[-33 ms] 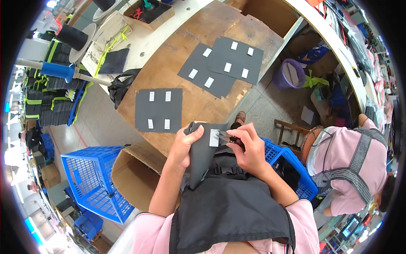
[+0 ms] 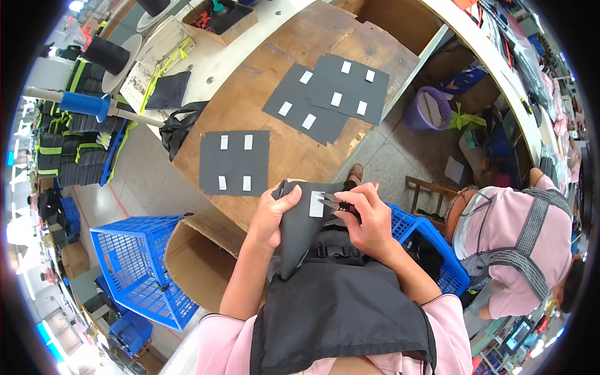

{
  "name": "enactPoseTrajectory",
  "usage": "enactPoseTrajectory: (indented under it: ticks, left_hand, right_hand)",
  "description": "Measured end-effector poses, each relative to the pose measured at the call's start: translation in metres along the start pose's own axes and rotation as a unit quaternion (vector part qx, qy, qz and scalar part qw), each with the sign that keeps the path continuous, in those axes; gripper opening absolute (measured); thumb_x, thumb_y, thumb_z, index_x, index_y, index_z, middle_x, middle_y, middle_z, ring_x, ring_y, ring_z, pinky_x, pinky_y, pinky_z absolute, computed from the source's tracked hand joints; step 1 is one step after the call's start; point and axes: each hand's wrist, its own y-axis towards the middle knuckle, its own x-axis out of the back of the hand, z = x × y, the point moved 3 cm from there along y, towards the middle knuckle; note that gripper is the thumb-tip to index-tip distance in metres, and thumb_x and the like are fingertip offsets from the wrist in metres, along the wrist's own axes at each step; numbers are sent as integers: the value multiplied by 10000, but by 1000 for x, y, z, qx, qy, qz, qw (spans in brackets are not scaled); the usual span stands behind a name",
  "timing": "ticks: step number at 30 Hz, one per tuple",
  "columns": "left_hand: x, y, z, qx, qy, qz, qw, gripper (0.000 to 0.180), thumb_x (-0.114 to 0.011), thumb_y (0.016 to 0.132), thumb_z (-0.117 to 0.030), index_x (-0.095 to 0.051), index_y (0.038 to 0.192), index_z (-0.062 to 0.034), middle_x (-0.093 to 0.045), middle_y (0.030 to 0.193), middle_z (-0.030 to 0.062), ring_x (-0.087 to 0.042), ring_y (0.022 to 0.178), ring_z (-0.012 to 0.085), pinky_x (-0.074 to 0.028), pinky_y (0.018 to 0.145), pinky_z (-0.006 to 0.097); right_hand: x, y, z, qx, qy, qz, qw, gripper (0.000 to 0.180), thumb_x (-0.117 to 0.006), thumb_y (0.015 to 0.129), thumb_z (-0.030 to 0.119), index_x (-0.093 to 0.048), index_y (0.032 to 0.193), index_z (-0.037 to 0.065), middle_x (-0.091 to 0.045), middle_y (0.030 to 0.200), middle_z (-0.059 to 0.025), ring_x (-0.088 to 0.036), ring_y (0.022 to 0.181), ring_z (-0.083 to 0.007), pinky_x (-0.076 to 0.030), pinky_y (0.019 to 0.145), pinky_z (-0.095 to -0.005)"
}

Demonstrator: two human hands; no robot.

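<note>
Close to my chest, my left hand [image 2: 275,215] grips a folded dark grey fabric piece [image 2: 296,234], thumb on top. A white label [image 2: 317,204] with fine print lies on the fabric's upper part. My right hand [image 2: 370,222] is closed around small thread snips [image 2: 334,202], their metal blade tips over the label's right edge. Whether the tips touch a thread cannot be made out. On the brown wooden table ahead lies a flat grey fabric panel [image 2: 234,164] bearing several white labels. Two similar, overlapping panels [image 2: 356,84] rest farther right, also labelled.
An open cardboard box [image 2: 203,256] and a blue plastic crate [image 2: 140,265] stand at my left. Another blue crate [image 2: 447,259] is at my right, beside a seated person in pink [image 2: 509,244]. A purple basket [image 2: 426,109] sits beyond the table's right edge.
</note>
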Motion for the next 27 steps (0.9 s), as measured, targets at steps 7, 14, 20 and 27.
enactPoseTrajectory:
  ticks: [7, 14, 20, 27]
  left_hand:
    - [-8, -6, -4, -34, 30, 12, 999, 241, -665, 841, -167, -597, 1007, -6, -633, 873, 49, -595, 769, 120, -491, 703, 257]
    - [-12, -10, -3, -56, 38, 12, 998, 226, -651, 850, -150, -602, 1008, 4, -636, 892, 59, -597, 787, 117, -491, 711, 255]
    - [-12, -15, -5, -74, 46, -1, 996, 211, -646, 852, -134, -605, 1002, 7, -637, 888, 59, -597, 777, 112, -493, 697, 248]
    - [-12, -14, -3, -74, 38, -3, 997, 194, -652, 847, -129, -608, 982, 3, -630, 871, 49, -590, 763, 105, -494, 688, 249]
  right_hand:
    - [-1, 4, 4, 58, -52, -11, 997, 337, -719, 638, -5, -629, 956, 62, -543, 767, -87, -564, 627, -242, -457, 532, -308]
    - [2, 0, 11, 45, -29, -28, 998, 304, -715, 645, -3, -628, 932, 49, -552, 760, -89, -561, 621, -248, -458, 534, -318]
    - [1, 3, 13, 63, -60, -16, 996, 294, -719, 646, 6, -628, 924, 44, -549, 749, -93, -563, 620, -249, -461, 539, -322]
    - [0, 1, 11, 42, -32, -34, 998, 293, -712, 648, -12, -628, 923, 36, -548, 758, -101, -557, 623, -250, -460, 551, -324]
